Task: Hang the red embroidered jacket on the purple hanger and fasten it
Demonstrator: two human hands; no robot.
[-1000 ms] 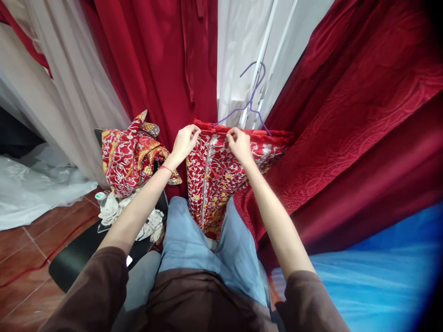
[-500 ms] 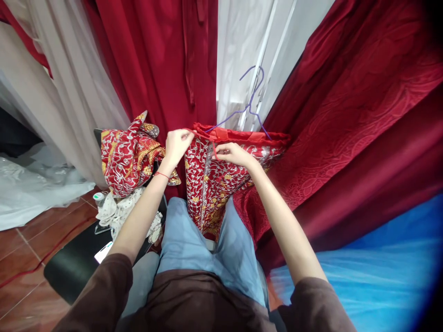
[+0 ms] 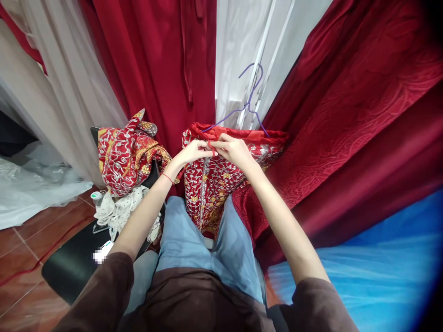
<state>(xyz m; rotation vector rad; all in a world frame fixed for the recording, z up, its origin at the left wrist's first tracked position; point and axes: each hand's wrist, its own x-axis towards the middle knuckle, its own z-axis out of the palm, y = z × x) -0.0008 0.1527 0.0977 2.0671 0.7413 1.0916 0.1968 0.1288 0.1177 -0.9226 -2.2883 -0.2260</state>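
A red garment [image 3: 221,180] with silver and gold embroidery hangs in front of my knees, its red waistband across the top. The purple wire hanger [image 3: 248,105] reaches down into that waistband. At the garment's upper edge my left hand [image 3: 197,151] pinches a thin red tie string [image 3: 211,146]. My right hand [image 3: 232,150] meets it fingertip to fingertip, closed on the same string. The fingers partly hide the string, so whether it forms a knot or a loop I cannot tell.
Left of my arm, a second embroidered red garment [image 3: 119,159] lies bundled on a black chair [image 3: 65,267], with white dotted fabric [image 3: 121,207] below it. Red drapes [image 3: 148,55] hang behind, patterned red cloth [image 3: 332,120] at right, and blue tulle [image 3: 380,276] lower right.
My left hand has moved right, from the waistband's left corner to my right hand. My right hand has risen slightly. The string, earlier stretched between them, is now bunched at the fingertips.
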